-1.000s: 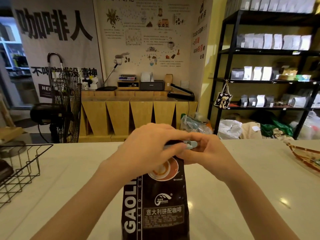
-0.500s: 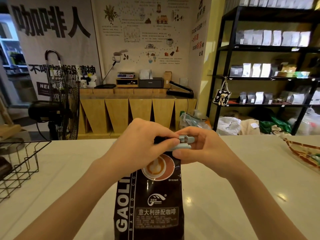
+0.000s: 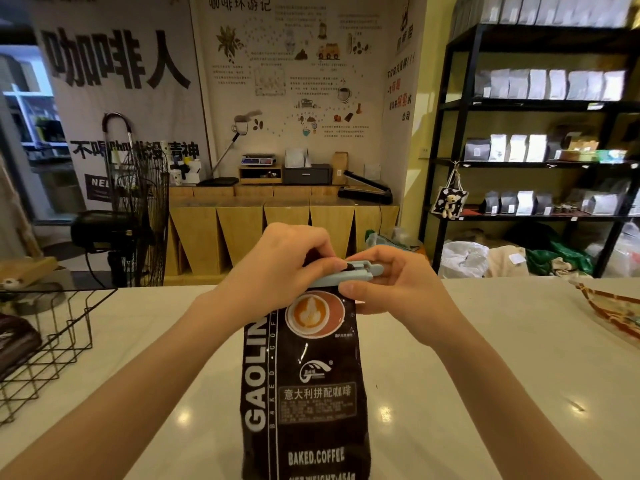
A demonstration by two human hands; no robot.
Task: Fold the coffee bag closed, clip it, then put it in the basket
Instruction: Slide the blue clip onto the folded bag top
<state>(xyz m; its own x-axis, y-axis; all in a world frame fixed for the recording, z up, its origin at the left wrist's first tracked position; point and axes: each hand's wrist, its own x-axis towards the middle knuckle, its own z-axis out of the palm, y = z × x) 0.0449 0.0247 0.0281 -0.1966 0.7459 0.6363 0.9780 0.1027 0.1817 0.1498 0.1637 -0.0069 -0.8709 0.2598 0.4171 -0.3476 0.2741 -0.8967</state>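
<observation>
On the white counter a dark coffee bag stands upright at six o'clock in the view, its top folded over. The wire basket sits well apart at nine o'clock, with a dark packet already inside.

The left hand is pinched on the folded top from the left. The right hand is closed around the pale blue clip, which lies across the fold; its right end sticks out at three o'clock from the bag's top.

The clipping step looks to be in hand. Whether the clip has latched cannot be told. Next, it likely needs pressing shut, then carrying the bag toward nine o'clock into the basket.
</observation>
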